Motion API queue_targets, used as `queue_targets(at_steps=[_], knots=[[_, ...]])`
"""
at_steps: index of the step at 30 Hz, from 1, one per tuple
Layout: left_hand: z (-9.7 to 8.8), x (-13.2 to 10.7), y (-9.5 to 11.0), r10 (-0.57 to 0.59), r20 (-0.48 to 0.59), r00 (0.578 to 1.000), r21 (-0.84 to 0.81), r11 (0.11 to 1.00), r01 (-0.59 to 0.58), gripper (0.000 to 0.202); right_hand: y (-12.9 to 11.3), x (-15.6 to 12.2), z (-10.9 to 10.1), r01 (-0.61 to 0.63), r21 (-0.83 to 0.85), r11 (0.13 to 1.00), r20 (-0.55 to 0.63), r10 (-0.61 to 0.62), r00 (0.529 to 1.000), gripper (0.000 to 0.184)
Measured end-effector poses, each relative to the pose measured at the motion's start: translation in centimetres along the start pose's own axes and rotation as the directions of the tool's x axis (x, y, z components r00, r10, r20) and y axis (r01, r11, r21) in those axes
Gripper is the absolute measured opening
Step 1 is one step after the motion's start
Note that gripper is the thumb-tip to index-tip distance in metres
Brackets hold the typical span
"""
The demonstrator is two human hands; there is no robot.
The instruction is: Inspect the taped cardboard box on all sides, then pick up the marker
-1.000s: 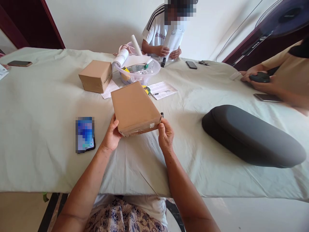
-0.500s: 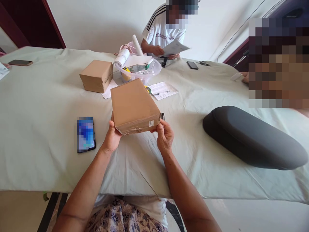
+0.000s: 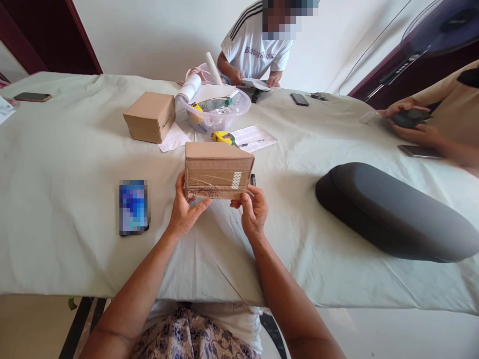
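Observation:
Between my two hands is a brown cardboard box, held over the cloth-covered table with a taped side facing me. That side carries a small white patterned label and wrinkled clear tape. My left hand grips the lower left corner, its thumb along the bottom edge. At the lower right corner, my right hand pinches the box, thumb in front. A black pen or marker shows just behind my right fingers; whether they hold it I cannot tell. Behind the box lies a yellow tape measure.
A second cardboard box stands back left beside a clear plastic basin of odds and ends. A phone lies left of my hands, a long dark grey padded object right. A person sits opposite; another person's hands hold something dark.
The box has tipped so its taped side faces me, and the tape measure behind it shows more. My left thumb has moved under the bottom edge. The person opposite has lowered the papers.

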State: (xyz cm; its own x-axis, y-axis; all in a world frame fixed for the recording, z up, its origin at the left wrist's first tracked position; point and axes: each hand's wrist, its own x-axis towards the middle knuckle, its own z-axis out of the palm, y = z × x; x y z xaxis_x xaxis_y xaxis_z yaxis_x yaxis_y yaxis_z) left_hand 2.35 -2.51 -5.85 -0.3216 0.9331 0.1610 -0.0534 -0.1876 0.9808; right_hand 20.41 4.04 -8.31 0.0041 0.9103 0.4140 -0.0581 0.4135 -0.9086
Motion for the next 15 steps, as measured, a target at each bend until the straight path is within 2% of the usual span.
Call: queue_targets(at_steps=[4,7,11,15], knots=[[0.5,-0.3,0.0,0.037,-0.048,0.998,0.034,0.999,-0.035,0.096,0.5,-0.8,0.5,0.036,-0.094,0.995,-0.035,-0.039,0.999,0.044],[0.9,-0.7,0.1,0.037,-0.06,0.998,0.054,0.998,-0.033,0.095,0.8,-1.6,1.0,0.031,-0.213,0.977,-0.095,-0.052,0.994,0.06],[1.4,-1.0,0.0,0.009,-0.103,0.995,0.111,0.994,0.003,0.105,0.8,-2.1,1.5,-0.009,-0.311,0.95,-0.121,-0.031,0.992,0.078],[1.2,-0.9,-0.2,-0.006,-0.138,0.99,0.105,0.994,0.02,0.102,0.7,-2.1,1.6,-0.034,-0.296,0.955,-0.13,-0.005,0.991,0.073]])
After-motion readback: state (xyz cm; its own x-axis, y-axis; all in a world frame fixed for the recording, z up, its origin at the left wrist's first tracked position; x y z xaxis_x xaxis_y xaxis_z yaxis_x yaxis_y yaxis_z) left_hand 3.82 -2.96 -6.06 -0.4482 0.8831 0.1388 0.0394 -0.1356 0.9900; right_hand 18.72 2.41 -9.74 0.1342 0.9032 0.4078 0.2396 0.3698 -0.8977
